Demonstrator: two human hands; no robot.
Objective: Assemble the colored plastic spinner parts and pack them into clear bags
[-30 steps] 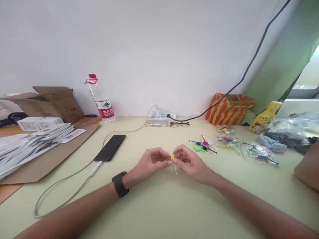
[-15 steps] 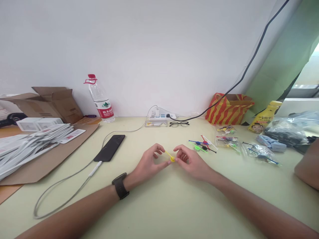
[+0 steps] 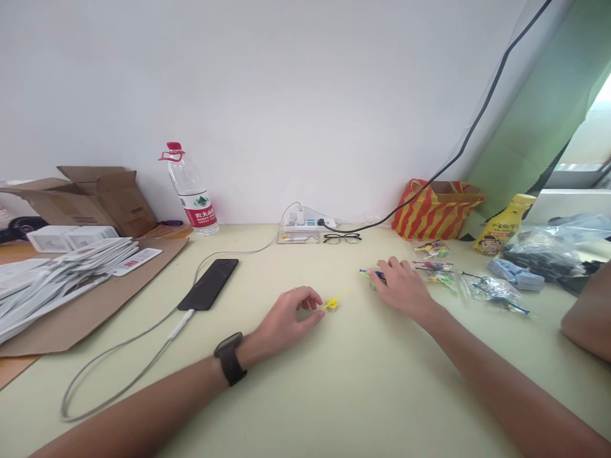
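My left hand (image 3: pixel 293 315), with a dark watch on its wrist, has its thumb and index finger closed at one end of a small yellow plastic piece (image 3: pixel 333 305). That piece has a round hub and thin arms sticking out on two sides. To the right, my right hand (image 3: pixel 402 285) lies over the small group of coloured plastic pieces, its fingers apart and curved downward. Blue and green ends of these pieces (image 3: pixel 365 271) show past the thumb; the others are hidden beneath the hand.
Small clear packets (image 3: pixel 496 294) with similar pieces lie at the right, near a striped bag (image 3: pixel 436 210) and a yellow bottle (image 3: pixel 503 226). Glasses (image 3: pixel 342 238) rest by a power strip (image 3: pixel 310 221). Leftward are a cabled phone (image 3: pixel 209 284), a water bottle (image 3: pixel 195 200) and cardboard (image 3: pixel 95 308).
My right hand has let go of the yellow piece and moved right, over the coloured pieces. The left hand stays in place, and the yellow piece has turned.
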